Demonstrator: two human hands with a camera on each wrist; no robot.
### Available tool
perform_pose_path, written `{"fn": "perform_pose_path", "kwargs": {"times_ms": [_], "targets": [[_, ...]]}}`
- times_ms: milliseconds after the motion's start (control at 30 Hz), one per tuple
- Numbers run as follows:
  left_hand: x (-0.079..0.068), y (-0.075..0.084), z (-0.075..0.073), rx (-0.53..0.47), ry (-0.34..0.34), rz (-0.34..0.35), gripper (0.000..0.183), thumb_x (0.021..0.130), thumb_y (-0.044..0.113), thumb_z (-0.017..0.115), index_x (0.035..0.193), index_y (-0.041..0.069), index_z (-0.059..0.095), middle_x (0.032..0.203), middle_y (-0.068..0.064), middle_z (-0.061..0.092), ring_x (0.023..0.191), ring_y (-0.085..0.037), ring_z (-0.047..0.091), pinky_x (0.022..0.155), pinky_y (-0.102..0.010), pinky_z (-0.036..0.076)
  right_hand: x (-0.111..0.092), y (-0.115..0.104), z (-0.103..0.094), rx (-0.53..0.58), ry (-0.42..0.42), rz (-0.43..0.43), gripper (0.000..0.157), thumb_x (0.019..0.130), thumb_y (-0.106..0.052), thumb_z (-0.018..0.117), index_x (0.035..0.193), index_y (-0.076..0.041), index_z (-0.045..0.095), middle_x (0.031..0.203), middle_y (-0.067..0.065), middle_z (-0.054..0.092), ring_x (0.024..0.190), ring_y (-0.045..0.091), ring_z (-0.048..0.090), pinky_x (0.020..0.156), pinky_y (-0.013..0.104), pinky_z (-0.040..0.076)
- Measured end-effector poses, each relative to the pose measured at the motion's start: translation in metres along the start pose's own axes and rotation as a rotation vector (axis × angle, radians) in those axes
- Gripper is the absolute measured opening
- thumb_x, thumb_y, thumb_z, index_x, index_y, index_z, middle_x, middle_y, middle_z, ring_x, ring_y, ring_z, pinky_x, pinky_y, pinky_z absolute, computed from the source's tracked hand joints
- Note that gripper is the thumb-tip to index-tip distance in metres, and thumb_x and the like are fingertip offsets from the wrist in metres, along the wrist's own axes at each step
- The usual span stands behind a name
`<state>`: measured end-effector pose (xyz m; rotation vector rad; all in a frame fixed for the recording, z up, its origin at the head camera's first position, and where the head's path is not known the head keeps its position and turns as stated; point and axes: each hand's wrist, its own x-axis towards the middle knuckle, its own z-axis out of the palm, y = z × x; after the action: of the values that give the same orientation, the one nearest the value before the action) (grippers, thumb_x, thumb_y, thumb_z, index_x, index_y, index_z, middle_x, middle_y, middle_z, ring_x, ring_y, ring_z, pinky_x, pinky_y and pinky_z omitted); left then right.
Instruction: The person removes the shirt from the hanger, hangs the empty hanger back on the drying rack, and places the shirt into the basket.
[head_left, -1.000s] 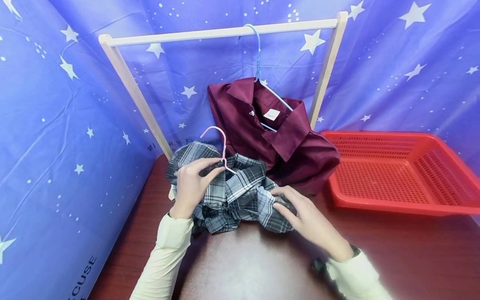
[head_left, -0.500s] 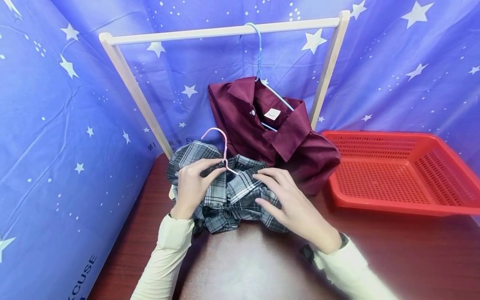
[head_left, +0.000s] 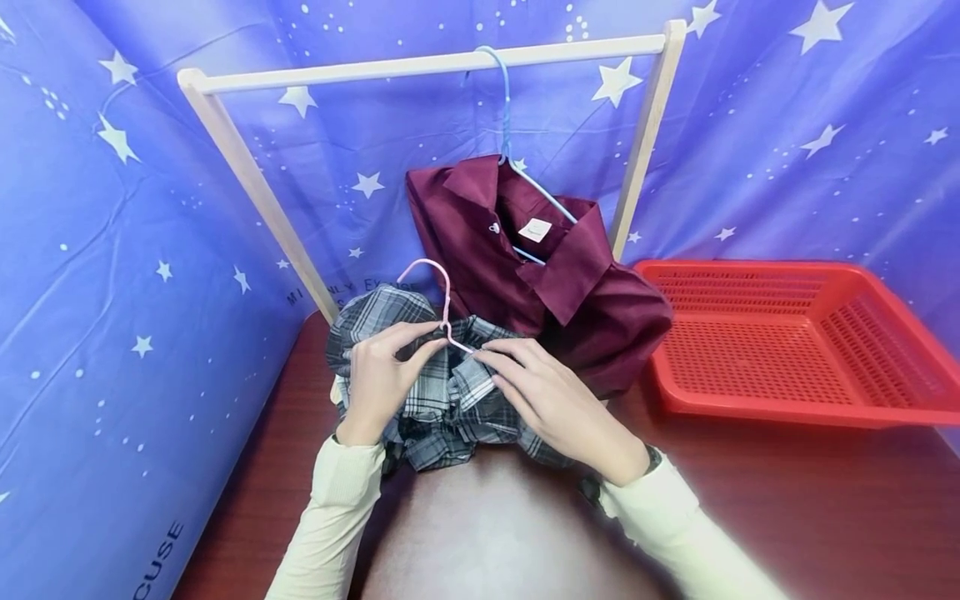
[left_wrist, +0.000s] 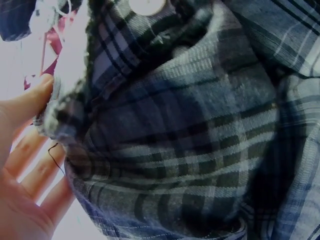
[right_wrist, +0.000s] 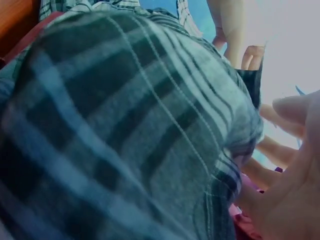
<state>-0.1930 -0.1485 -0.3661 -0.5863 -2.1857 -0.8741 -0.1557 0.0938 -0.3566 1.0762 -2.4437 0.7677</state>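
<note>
My left hand (head_left: pixel 381 371) pinches the pink hanger (head_left: pixel 447 292) at the base of its hook. The hanger sits inside a grey-and-black plaid shirt (head_left: pixel 429 387), bunched on the table with its hook standing up. My right hand (head_left: pixel 558 400) is at the shirt's collar, its extended fingertips beside the hanger's right arm. In the right wrist view, the plaid cloth (right_wrist: pixel 140 120) lies beside that hand, with the thumb apart from the other fingers. Plaid fabric (left_wrist: pixel 175 140) fills most of the left wrist view. Most of the hanger is hidden by cloth.
Behind the plaid shirt, a maroon shirt (head_left: pixel 480 242) hangs on a blue hanger (head_left: pixel 506 100) from a wooden rack's bar (head_left: pixel 337 73). A red plastic basket (head_left: pixel 750 404) stands at the right on the dark red table (head_left: pixel 750 500). Starry blue cloth (head_left: pixel 112 292) surrounds the table.
My right hand has moved left and slightly up, from the shirt's right side to the collar by the hanger. The left hand keeps its pinch on the hanger. The head view has shifted slightly.
</note>
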Motion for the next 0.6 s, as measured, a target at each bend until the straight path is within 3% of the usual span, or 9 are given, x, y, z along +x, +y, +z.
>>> {"fn": "perform_pose_path", "kwargs": {"times_ms": [233,600], "targets": [[-0.0022,0.0,0.0007,0.023,0.01,0.032,0.022,0.085,0.027,0.078,0.105,0.018,0.079,0.092,0.003,0.077,0.079,-0.013,0.072,0.066,-0.032,0.054,0.0005,0.0,0.0026,0.004,0.0,0.026,0.036,0.103,-0.023,0.051,0.137,-0.011,0.058,0.129,0.001,0.059,0.121,0.014,0.054,0.104,0.035,0.044],[-0.0061,-0.0015,0.0012,0.031,0.037,0.037,0.021,0.085,0.024,0.079,0.104,0.016,0.079,0.091,0.001,0.077,0.079,-0.016,0.073,0.067,-0.035,0.055,-0.002,0.0021,-0.0022,-0.066,-0.01,-0.03,0.032,0.099,-0.014,0.058,0.131,-0.014,0.065,0.117,-0.003,0.063,0.105,0.01,0.058,0.093,0.031,0.049]]}}
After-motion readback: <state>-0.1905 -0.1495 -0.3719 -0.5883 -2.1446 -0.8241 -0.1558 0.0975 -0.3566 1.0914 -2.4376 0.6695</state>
